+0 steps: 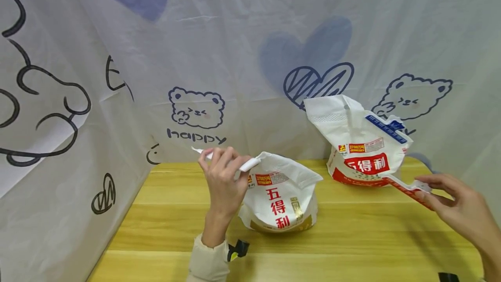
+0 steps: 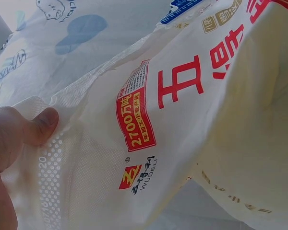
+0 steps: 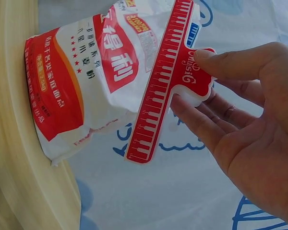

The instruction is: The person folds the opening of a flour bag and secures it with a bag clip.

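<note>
My left hand (image 1: 226,182) grips the folded top edge of a white flour bag (image 1: 279,199) with red characters and a gold band at its base. In the left wrist view the thumb lies over the bag's woven top strip. Off to the right, my right hand (image 1: 463,210) pinches a red bag clip (image 3: 156,96) with a piano-key pattern by its handle tabs, held above the table. Behind stands a second flour bag (image 1: 368,147) with a red label and red base; a blue piano-key clip (image 1: 386,129) sits across its folded top.
Both bags stand on a yellow wood-grain table (image 1: 176,225). A pale cloth backdrop (image 1: 242,55) with hearts and bear drawings rises behind the table and along the left side.
</note>
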`<state>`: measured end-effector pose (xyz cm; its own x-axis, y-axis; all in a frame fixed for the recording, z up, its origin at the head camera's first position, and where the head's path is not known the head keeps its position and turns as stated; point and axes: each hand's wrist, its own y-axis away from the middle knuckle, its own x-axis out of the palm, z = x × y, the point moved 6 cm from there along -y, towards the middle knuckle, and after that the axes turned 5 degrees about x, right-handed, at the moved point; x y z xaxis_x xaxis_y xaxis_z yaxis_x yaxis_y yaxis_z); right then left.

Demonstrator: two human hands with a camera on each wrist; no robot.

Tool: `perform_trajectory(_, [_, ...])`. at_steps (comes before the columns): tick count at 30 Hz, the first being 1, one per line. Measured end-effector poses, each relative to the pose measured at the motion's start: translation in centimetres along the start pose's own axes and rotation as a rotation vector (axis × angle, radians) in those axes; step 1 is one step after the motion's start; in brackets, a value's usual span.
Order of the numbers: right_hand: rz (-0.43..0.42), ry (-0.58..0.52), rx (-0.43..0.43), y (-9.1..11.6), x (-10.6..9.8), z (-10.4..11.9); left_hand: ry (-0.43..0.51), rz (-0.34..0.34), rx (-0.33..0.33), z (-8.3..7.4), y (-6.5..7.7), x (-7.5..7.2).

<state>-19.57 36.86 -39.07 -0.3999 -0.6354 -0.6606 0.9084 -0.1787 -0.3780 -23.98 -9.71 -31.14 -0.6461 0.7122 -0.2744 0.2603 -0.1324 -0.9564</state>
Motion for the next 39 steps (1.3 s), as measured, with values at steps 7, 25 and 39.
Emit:
perform_trajectory(7, [-0.008,-0.013,0.001,-0.1,0.1,0.9,-0.001,-0.004,0.001,0.1,-0.1,0.1])
perform_trajectory(25, [-0.031,-0.119,-0.058,-0.1,0.3,2.5,0.002,0.013,-0.018,0.0,0.0,0.3])
perform_trajectory(39, [-0.047,-0.234,-0.135,-0.4,1.1,4.5,-0.010,0.014,-0.014,0.0,-0.1,0.0])
